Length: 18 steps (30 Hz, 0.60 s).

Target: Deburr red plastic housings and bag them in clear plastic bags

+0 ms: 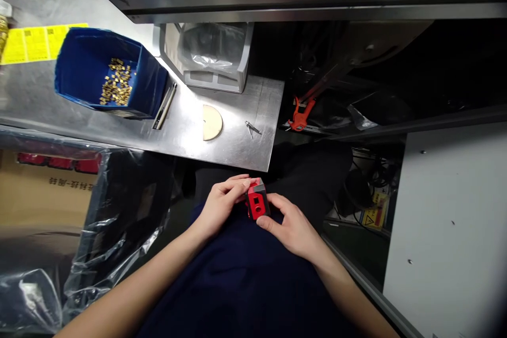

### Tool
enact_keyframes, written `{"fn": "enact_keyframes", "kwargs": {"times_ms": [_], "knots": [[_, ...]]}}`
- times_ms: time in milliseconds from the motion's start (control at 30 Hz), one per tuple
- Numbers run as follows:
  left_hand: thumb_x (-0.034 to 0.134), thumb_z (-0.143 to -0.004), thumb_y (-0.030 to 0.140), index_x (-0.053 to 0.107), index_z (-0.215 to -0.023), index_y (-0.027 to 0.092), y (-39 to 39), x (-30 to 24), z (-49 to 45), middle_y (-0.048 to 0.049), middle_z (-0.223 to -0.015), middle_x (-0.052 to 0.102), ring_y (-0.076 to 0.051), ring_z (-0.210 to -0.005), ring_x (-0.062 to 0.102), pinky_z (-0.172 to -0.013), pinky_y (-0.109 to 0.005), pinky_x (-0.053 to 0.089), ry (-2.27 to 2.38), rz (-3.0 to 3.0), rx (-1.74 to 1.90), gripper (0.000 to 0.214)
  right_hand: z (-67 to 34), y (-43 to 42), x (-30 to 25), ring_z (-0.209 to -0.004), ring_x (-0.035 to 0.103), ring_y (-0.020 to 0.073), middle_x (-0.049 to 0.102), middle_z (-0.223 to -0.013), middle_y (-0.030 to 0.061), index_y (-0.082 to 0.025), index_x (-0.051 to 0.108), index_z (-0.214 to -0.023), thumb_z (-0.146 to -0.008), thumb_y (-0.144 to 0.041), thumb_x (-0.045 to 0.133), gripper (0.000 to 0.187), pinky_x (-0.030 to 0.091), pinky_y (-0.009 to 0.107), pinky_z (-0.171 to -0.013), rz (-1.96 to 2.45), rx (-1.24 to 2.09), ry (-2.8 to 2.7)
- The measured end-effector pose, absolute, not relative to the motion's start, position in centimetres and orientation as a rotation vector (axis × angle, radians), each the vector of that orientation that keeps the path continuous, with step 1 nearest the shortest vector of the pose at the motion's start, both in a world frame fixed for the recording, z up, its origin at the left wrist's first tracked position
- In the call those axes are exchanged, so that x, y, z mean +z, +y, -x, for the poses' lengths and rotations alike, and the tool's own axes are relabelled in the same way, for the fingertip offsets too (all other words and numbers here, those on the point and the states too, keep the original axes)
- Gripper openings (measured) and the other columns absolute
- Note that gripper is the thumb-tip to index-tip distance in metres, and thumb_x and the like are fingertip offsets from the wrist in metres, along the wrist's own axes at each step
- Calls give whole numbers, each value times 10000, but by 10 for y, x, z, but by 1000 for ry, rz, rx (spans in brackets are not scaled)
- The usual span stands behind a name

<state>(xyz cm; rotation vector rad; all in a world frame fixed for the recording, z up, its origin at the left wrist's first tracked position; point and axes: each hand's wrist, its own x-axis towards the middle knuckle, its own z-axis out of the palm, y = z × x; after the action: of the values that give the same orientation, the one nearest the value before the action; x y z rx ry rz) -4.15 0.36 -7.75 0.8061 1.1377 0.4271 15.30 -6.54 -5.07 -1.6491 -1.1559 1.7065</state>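
Fingers of the left hand and right hand pinch a red block. Uneven pressure could twist it loose and make it drop.

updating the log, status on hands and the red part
Left hand, right hand: both holding red part. Part off the table. Nothing visibly in the way.

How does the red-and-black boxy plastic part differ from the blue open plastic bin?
The red-and-black boxy plastic part is small; the blue open plastic bin is much larger. The left hand and right hand hold the part; the bin rests on the metal table. The part shows small holes in a red face; the bin has a wide mouth, with gold-coloured pieces inside. Both look angular.
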Motion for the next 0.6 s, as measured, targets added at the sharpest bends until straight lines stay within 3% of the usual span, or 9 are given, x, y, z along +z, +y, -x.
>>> {"fn": "enact_keyframes", "kwargs": {"times_ms": [67,167,300,400,467,600], "knots": [[680,-938,498,817,-1089,222,3,-81,40,-123,-1386,670,-372,-1305,589,-1112,-532,466,1209,-642,428,343,-158,-66,-52,-1070,627,213,735,-1128,2,-283,745,-1142,-924,-371,753,235,462,327,-964,1651,1702,-1312],[682,-936,510,811,-1089,209,2,-85,40,-134,-1428,636,-377,-1261,620,-1077,-535,493,1218,-568,435,361,-162,-65,-51,-1104,624,208,748,-1125,-9,-298,796,-1013,-949,-347,732,103,454,333,-997,1619,1703,-1427],[643,-971,494,812,-1104,236,4,-82,42,-105,-1441,630,-348,-1382,529,-1182,-500,404,1161,-732,453,336,-162,-60,-44,-1060,647,192,755,-1122,-26,-312,805,-1018,-938,-313,752,96,470,317,-956,1599,1683,-1505],[657,-973,443,762,-1235,287,11,-75,45,-65,-1491,593,-309,-1468,431,-1260,-467,291,1154,-962,505,322,-160,-58,-40,-1044,656,187,757,-1118,-30,-303,800,-1007,-941,-283,747,86,474,311,-940,1598,1670,-1536],[671,-967,415,708,-1322,322,18,-70,47,-46,-1543,544,-304,-1477,420,-1249,-457,318,1076,-1061,522,369,-159,-58,-40,-1050,659,186,754,-1123,-28,-291,793,-993,-945,-266,740,75,471,309,-948,1587,1665,-1546],[728,-923,393,803,-1142,297,28,-67,42,-50,-1566,513,-335,-1424,484,-1207,-449,377,887,-1203,400,251,-159,-58,-41,-1066,662,191,751,-1113,-19,-268,777,-966,-957,-240,721,64,457,313,-987,1552,1664,-1577]]}}
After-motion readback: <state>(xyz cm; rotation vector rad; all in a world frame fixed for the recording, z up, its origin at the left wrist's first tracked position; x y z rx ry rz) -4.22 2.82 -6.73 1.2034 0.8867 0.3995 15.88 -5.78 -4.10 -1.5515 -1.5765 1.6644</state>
